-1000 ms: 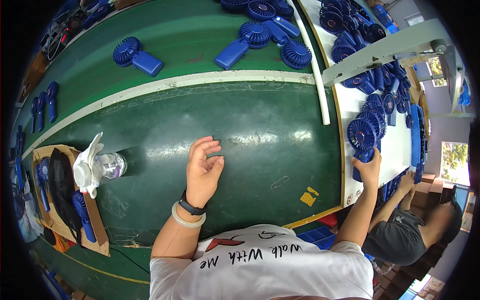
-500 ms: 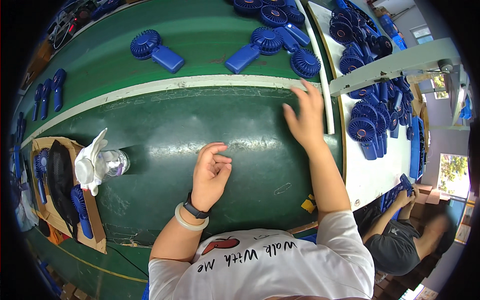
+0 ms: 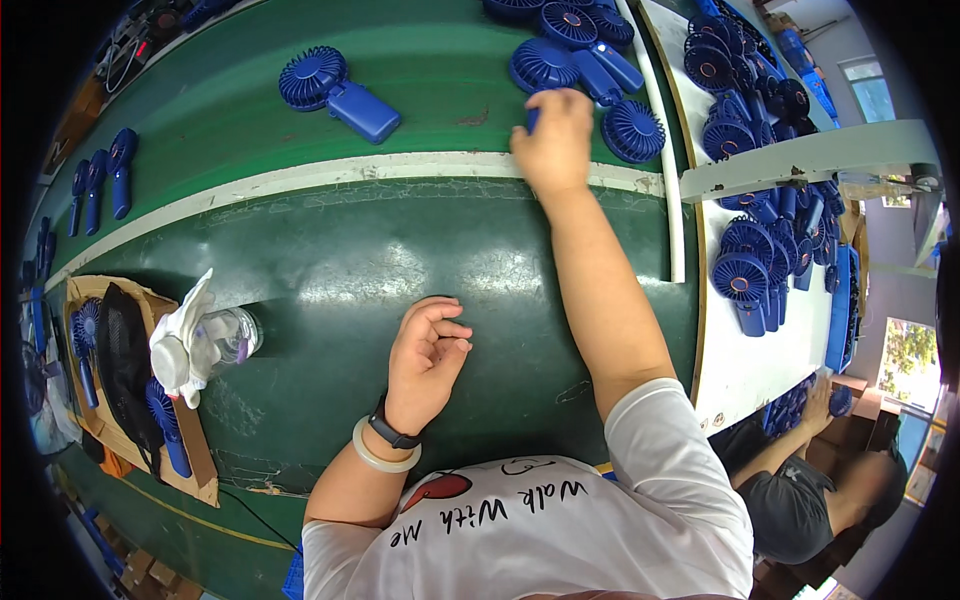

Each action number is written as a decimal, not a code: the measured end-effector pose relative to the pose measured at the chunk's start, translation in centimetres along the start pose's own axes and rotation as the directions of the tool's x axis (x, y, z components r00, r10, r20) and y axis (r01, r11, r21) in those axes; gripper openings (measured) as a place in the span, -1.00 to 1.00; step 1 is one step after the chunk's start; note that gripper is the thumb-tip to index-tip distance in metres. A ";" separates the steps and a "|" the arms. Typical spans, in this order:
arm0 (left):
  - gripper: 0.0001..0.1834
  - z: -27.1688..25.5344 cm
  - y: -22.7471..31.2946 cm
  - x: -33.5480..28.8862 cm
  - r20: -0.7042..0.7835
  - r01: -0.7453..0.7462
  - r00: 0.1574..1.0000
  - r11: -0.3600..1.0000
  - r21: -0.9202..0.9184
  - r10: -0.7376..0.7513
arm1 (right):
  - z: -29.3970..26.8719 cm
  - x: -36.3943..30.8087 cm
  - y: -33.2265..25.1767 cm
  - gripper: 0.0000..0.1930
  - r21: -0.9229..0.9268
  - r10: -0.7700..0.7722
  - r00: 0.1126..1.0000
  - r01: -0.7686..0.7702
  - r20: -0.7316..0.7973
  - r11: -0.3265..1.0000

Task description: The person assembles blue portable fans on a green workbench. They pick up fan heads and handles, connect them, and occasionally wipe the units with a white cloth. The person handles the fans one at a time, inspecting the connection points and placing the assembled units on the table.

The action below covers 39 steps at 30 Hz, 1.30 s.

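Out over the green belt, my right hand point(image 3: 557, 140) has its fingers closed round the handle of a blue handheld fan point(image 3: 543, 65). A bit of the blue handle shows between thumb and forefinger; the rest of it is hidden. My left hand point(image 3: 428, 355) hovers near me over the dark green tabletop point(image 3: 330, 400), fingers loosely curled and slightly apart, holding nothing. Another blue fan point(image 3: 634, 131) lies just right of my right hand. To the left on the belt rests a fan with its handle point(image 3: 363, 111) angled toward me.
A white rail point(image 3: 330, 176) divides tabletop from belt. At left, a cardboard tray point(image 3: 205, 465) holds fans and a black mesh item, beside a clear jar point(image 3: 240, 335) and white glove point(image 3: 190, 335). Right, fans point(image 3: 741, 275) crowd a white board under a pale metal arm point(image 3: 810, 160); a person handles fans beyond.
My right hand has moved left and forward from beside the white pole and closed on the fan's handle. The left hand stays almost in place. The view has shifted slightly.
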State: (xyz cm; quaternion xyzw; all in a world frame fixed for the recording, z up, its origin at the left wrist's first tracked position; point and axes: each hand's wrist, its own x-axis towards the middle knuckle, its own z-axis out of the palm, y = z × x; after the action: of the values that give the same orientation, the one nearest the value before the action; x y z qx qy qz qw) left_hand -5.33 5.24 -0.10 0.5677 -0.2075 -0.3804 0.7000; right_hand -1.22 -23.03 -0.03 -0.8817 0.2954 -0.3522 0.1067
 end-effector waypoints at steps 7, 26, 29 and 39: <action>-0.62 -0.6 -0.4 -0.2 0.107 -0.044 0.993 0.994 -0.096 0.054 | -7.0 -2.4 0.3 -0.50 0.799 0.212 0.770 -0.580 0.602 -0.160; -0.34 -0.9 0.5 -0.1 0.411 0.266 0.910 0.845 -0.463 -0.061 | -8.2 -2.0 3.4 -0.85 0.109 -0.208 0.978 0.205 0.025 0.973; -0.28 -0.4 0.4 -0.5 0.384 0.271 0.918 0.866 -0.420 -0.101 | -6.3 1.5 8.5 -0.57 -0.240 -0.233 0.958 0.190 -0.166 0.952; -0.44 -0.2 1.1 -0.5 0.178 0.259 0.964 0.849 -0.461 -0.198 | -6.0 1.1 9.1 -0.40 -0.266 0.014 0.999 -0.027 -0.051 0.964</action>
State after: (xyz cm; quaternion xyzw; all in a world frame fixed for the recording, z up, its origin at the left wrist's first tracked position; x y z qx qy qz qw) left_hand -5.20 5.78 0.97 0.3724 -0.0805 -0.5348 0.7542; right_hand -8.70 -30.93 1.34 -0.8761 0.3515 -0.3296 -0.0164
